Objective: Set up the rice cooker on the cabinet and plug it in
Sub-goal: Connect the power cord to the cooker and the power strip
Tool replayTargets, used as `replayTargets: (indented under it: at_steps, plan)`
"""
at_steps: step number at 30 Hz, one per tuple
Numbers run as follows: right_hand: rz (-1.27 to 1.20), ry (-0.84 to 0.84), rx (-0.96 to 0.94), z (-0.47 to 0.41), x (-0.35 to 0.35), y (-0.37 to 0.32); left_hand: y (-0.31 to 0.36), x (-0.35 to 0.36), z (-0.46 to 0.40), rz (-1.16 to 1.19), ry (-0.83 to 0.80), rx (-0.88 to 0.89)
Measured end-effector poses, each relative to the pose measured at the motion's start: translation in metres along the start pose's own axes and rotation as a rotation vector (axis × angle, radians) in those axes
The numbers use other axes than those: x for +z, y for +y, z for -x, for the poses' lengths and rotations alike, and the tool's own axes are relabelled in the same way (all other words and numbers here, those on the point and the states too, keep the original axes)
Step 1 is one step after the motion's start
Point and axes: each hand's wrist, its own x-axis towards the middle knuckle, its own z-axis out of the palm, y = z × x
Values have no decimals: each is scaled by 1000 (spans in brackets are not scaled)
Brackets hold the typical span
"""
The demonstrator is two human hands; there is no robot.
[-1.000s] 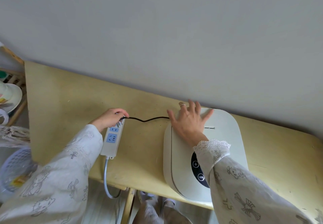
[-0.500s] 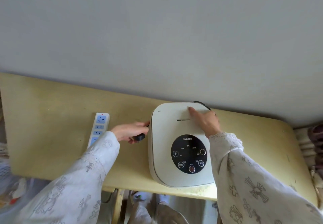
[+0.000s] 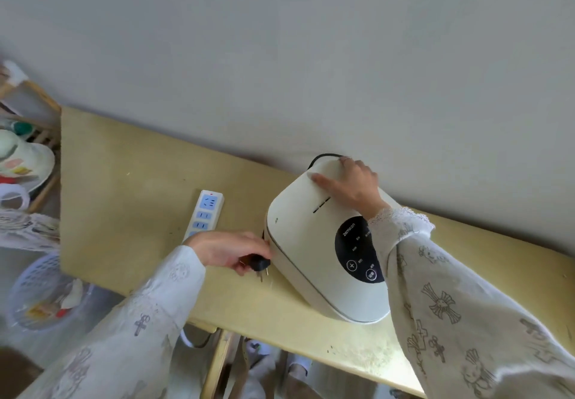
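A white rice cooker point(image 3: 311, 252) with a round black control panel stands on the pale yellow cabinet top point(image 3: 130, 187), close to the wall. My right hand point(image 3: 351, 187) lies flat on the back of its lid. My left hand point(image 3: 227, 251) is beside the cooker's left side and pinches the black plug point(image 3: 259, 264), whose metal prongs point down, free of any socket. A loop of black cord point(image 3: 323, 156) shows behind the cooker. A white power strip point(image 3: 205, 213) with blue sockets lies to the left of the cooker, its near end hidden by my left hand.
A wooden rack point(image 3: 43, 146) with a white bowl point(image 3: 21, 162) stands left of the cabinet. Below it is a lavender mesh basket point(image 3: 40, 296) with litter. The grey wall point(image 3: 280, 56) runs along the cabinet's back edge. The strip's grey cable point(image 3: 193, 341) hangs below the front edge.
One second ago my left hand held the plug at the power strip's far end; the plug now sits unplugged in that hand next to the cooker. My right hand slid to the lid's rear.
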Motion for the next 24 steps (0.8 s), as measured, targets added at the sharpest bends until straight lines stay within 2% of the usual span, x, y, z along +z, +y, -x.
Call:
replayTargets:
  at_steps: [2, 4, 7, 9, 10, 14, 15, 17, 21, 24]
  plan:
    - [77, 5, -28, 2, 10, -11, -5, -5, 5, -45, -12, -14]
    - [170, 17, -67, 7, 17, -22, -14, -18, 13, 35, 62, -9]
    - [286, -72, -278, 17, 27, -43, -32, -46, 27, 475, 274, 88]
    - [338, -143, -379, 27, 37, -61, -42, -64, 40, 804, 391, 223]
    - [354, -139, -396, 33, 42, -68, -45, -72, 47, 915, 394, 317]
    - [316, -39, -389, 44, 51, -72, -48, -88, 62, 1041, 314, 638]
    - [308, -25, -394, 44, 51, -72, -46, -91, 61, 1014, 351, 664]
    - [303, -9, -401, 44, 51, -71, -41, -93, 54, 803, 515, 640]
    - [299, 33, -418, 45, 54, -72, -39, -103, 40, 45, 836, 444]
    - [298, 73, -436, 44, 56, -70, -38, -117, 31, -332, 1035, 279]
